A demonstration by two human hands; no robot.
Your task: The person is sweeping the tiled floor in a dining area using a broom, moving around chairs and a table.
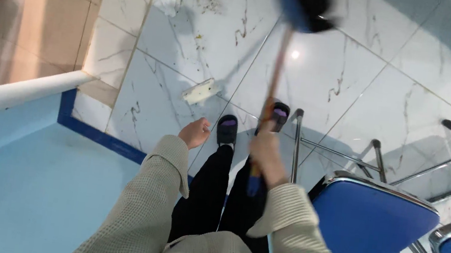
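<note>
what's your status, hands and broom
Right hand gripping wooden-handled broom with dark blue head. Left hand loosely closed, empty. Blue metal-framed chair close by at right.

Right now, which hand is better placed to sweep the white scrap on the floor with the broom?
The right hand, probably. Its grip is already closed around the broom handle, whose blurred dark head is lifted over the tiles beyond the white scrap. The left hand hangs free, loosely curled, holding nothing.
</note>
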